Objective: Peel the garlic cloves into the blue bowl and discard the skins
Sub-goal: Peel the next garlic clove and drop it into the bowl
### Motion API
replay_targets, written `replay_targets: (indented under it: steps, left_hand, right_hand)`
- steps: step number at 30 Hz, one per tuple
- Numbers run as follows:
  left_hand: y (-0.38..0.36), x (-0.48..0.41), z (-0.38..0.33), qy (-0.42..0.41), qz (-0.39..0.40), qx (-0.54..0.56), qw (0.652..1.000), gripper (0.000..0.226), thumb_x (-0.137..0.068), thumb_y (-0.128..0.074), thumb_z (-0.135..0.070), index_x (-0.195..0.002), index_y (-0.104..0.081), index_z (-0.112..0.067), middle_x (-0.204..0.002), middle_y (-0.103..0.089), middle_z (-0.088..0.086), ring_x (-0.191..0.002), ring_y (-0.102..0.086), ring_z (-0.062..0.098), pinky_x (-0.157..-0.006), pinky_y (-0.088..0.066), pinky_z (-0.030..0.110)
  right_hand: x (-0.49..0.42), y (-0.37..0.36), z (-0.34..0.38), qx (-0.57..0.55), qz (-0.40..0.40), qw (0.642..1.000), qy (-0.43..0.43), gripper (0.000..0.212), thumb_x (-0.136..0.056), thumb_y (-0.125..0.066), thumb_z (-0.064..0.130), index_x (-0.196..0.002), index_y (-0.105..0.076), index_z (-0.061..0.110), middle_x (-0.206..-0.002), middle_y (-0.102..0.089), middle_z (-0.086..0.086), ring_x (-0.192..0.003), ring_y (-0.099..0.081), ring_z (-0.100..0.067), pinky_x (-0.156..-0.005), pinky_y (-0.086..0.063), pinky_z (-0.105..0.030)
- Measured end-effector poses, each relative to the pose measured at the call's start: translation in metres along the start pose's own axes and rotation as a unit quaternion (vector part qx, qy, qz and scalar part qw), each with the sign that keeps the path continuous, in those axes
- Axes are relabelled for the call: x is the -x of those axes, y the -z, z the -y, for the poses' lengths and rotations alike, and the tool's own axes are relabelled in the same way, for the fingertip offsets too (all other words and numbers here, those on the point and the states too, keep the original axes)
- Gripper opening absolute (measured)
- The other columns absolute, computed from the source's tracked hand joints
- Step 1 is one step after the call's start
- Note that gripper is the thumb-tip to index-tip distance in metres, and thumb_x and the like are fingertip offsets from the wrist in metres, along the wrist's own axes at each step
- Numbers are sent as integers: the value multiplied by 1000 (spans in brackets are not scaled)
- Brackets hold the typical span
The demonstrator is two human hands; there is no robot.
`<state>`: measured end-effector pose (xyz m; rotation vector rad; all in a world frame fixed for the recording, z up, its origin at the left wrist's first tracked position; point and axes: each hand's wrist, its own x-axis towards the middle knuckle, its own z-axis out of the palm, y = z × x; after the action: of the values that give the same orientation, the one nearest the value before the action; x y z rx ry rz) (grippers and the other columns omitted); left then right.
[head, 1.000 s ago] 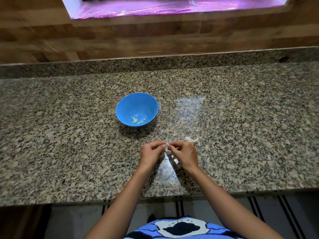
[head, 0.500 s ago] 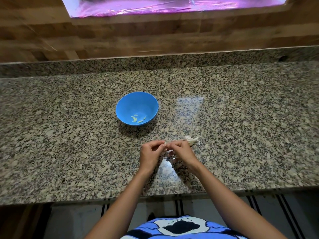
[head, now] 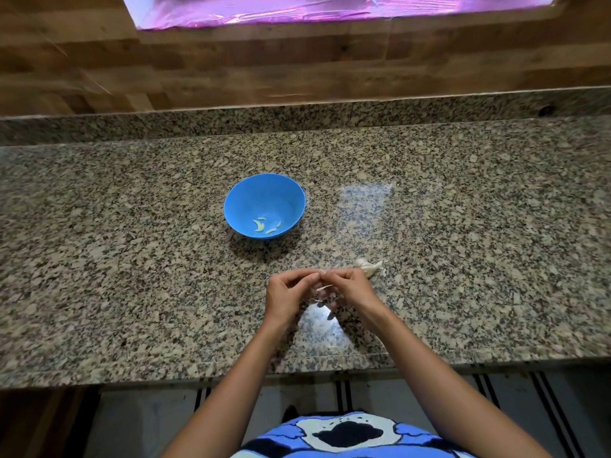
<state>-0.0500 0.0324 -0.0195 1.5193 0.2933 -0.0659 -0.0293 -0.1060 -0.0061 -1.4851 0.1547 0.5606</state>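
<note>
A blue bowl (head: 264,193) stands on the granite counter (head: 132,259) and holds several peeled cloves (head: 266,225). In front of it my left hand (head: 286,299) and my right hand (head: 350,290) meet fingertip to fingertip, pinching a small garlic clove (head: 320,276) that the fingers mostly hide. A thin strip of white skin (head: 325,287) hangs between the hands. The rest of the garlic bulb (head: 368,266) lies on the counter just right of my right hand.
Small bits of skin (head: 325,305) lie on the counter under my hands. The counter's front edge (head: 297,371) runs just below my wrists. A granite ledge and a wooden wall stand behind the bowl.
My hands have stayed in place, working the clove between the fingertips. A strip of skin now hangs loose between them.
</note>
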Motion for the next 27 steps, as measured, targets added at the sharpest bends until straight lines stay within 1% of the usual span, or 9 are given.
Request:
replay_targets:
  steps: [2, 5, 9, 13, 15, 17, 22, 24, 27]
  left_hand:
    - [-1, 0, -2, 11, -7, 25, 1000, 14, -83, -65, 1, -87, -72, -10, -82, -73, 10, -74, -69, 20, -70, -59, 29]
    - [-2, 1, -3, 32, -5, 34, 999, 13, -86, -62, -2, -86, -71, -12, -79, -71, 7, -72, -67, 17, -72, -57, 31]
    - [-4, 1, -2, 75, -7, 73, 995, 14, -91, -58, -6, -91, -71, -2, -77, -71, 10, -74, -67, 20, -76, -58, 35]
    - [1, -1, 1, 94, -26, 64, 993, 16, -92, -58, -11, -91, -71, -2, -81, -72, 12, -71, -67, 14, -60, -55, 20]
    - [5, -2, 2, 97, -35, 51, 993, 14, -90, -60, -13, -89, -71, -5, -85, -72, 14, -71, -66, 15, -61, -54, 20]
    - [6, -2, 2, 88, -34, 37, 995, 12, -88, -63, -13, -86, -72, -5, -82, -71, 14, -68, -64, 15, -60, -53, 20]
    - [3, -3, -1, 96, -50, 28, 994, 10, -83, -68, -11, -86, -73, -3, -78, -70, 12, -64, -62, 13, -53, -48, 17]
    - [3, -3, -2, 97, -58, 17, 994, 10, -82, -70, -12, -85, -73, -3, -74, -69, 10, -61, -59, 11, -52, -48, 18]
    - [10, -4, -3, 78, -93, -28, 992, 12, -84, -68, -16, -84, -71, -4, -71, -68, 7, -59, -57, 12, -53, -48, 19]
  right_hand:
    - [1, -1, 1, 2, 6, 1000, 11, 21, -92, -56, 17, -94, -70, 1, -82, -69, -11, -64, -58, -13, -48, -43, -23]
    - [2, -2, 2, 2, 6, 999, 32, 20, -91, -57, 15, -94, -70, 0, -80, -69, -10, -59, -58, -11, -46, -43, -22]
    - [2, -3, 0, 19, -4, 998, 54, 16, -89, -60, 10, -93, -70, 0, -74, -70, -8, -54, -60, -5, -44, -41, -18]
    - [-1, -3, -2, 28, -39, 998, 50, 13, -89, -59, 9, -87, -71, 3, -76, -70, -9, -56, -60, -10, -43, -43, -20]
    - [-2, -1, -2, 10, -51, 998, 33, 12, -88, -61, 10, -89, -70, 2, -79, -70, -9, -57, -60, -13, -43, -44, -21]
    - [-2, 0, -1, -6, -46, 999, 25, 13, -88, -62, 10, -93, -69, 0, -83, -70, -11, -57, -59, -15, -43, -45, -21]
    - [-1, -4, -1, 9, -25, 998, 50, 22, -85, -65, 8, -106, -66, 7, -90, -71, -13, -59, -63, -16, -45, -50, -26]
    - [-1, -4, -1, 24, -28, 997, 67, 16, -84, -66, 8, -100, -68, 6, -84, -71, -9, -58, -64, -14, -44, -49, -27]
    - [-1, -2, -4, 36, -42, 996, 64, 6, -84, -65, 7, -88, -69, 5, -76, -69, -14, -59, -64, -20, -45, -50, -28]
